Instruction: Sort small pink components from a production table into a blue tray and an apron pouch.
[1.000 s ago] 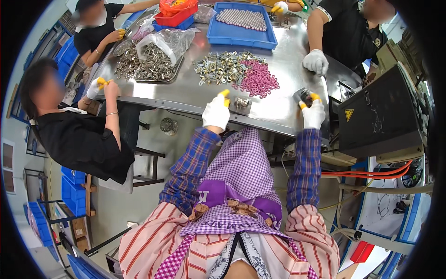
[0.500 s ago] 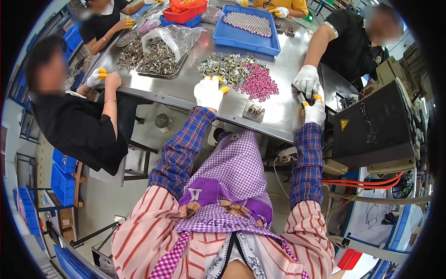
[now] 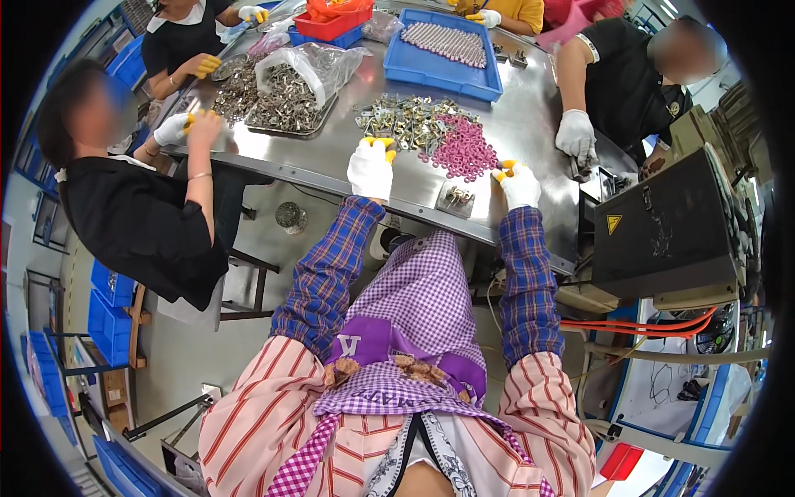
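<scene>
My left hand (image 3: 369, 172), in a white glove with yellow fingertips, is at the near side of a heap of small metal parts (image 3: 397, 116). Its fingers are curled together; anything between them is too small to make out. Beside the right edge of a pile of pink rings (image 3: 464, 149) is my right hand (image 3: 520, 185), gloved alike. Its thumb and finger tips stand slightly apart, with nothing visible in them. Between my hands, near the table edge, sits a small metal fixture (image 3: 455, 199) on a square plate.
A blue tray (image 3: 497, 83) with rows of pale parts lies farther back. Left of it are a metal tray (image 3: 286, 131) with a plastic bag of metal parts and a red bin (image 3: 335, 20). Co-workers sit left and stand right; a dark machine box (image 3: 667, 228) stands right.
My right hand has moved left, away from the co-worker's gloved hand, to the pink rings. My left hand has barely shifted. The right co-worker's hand has moved slightly right, over a dark metal piece.
</scene>
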Demonstrator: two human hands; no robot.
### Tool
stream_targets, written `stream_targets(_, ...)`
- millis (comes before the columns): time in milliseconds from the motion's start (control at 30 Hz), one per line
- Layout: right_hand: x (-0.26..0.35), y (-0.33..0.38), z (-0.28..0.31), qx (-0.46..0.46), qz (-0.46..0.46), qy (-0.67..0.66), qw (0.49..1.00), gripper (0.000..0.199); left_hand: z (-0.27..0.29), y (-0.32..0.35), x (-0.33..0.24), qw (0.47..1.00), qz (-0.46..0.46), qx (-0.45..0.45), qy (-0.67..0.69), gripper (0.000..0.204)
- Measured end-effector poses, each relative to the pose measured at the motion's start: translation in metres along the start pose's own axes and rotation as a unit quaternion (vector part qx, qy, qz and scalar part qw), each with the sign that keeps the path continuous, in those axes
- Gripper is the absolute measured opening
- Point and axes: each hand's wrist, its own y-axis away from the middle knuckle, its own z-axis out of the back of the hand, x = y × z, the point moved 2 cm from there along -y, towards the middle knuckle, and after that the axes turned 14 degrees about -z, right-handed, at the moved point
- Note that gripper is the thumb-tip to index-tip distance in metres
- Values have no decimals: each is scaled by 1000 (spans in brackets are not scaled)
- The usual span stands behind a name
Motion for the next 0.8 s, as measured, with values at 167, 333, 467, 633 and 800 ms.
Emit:
stream_targets(167, 13, 24, 7, -50, 12, 105, 993, 23, -2, 3, 8, 997, 21, -14, 73, 20)
stream_targets(333, 26, 90, 4, -173, 255, -79, 948, 21, 5, 0, 2, 996, -9, -15, 93, 19)
stream_targets(467, 31, 88, -4, -24, 246, -145, 958, 20, 7, 6, 6, 987, 17, -11, 157, 21)
stream_targets(633, 22, 84, -4, 189, 206, -241, 929, 17, 12, 11, -27, 937, 105, 14, 334, 28)
stream_targets(800, 44, 87, -5, 70, 280, -62, 956, 19, 44, -13, -70, 881, 143, 100, 441, 28)
